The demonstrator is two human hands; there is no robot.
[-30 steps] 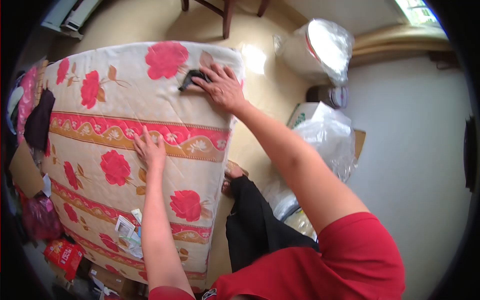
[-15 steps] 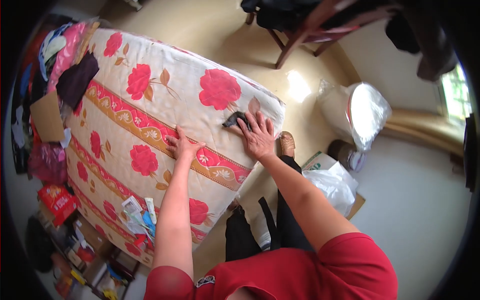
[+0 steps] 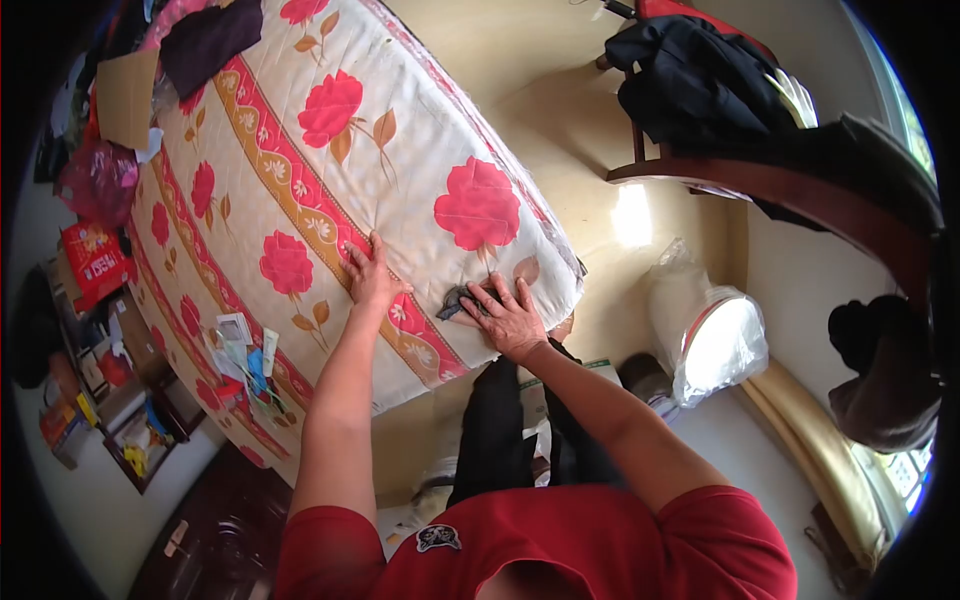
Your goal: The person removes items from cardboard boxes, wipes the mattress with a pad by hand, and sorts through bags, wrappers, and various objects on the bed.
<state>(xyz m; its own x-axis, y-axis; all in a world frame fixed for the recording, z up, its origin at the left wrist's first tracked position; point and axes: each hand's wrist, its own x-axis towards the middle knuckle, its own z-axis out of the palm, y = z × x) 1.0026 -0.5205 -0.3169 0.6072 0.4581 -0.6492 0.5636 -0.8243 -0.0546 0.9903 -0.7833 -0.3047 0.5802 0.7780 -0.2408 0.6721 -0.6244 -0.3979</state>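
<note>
Crumpled dark cloth [image 3: 455, 303] lies on a flower-patterned mattress [image 3: 375, 215], partly hidden under my right hand [image 3: 510, 318]. The fingers of that hand are somewhat spread and bent over the cloth, pressing it against the mattress near its corner. My left hand [image 3: 372, 278] rests on the red and gold stripe, fingers apart, with nothing in it. Red roses and brown leaves are printed on the pale mattress cover.
Small packets [image 3: 245, 355] lie on the mattress's left part. Beyond are a cardboard piece [image 3: 126, 98], dark folded fabric [image 3: 212, 45] and a red package [image 3: 97, 262]. To the right stand a wooden chair with dark clothes [image 3: 700, 75] and a plastic-wrapped round object [image 3: 715, 340].
The view has turned and shifted, showing more of the chair and the lower left. Both hands stay on the mattress; the cloth sits slightly farther from the nearest rose.
</note>
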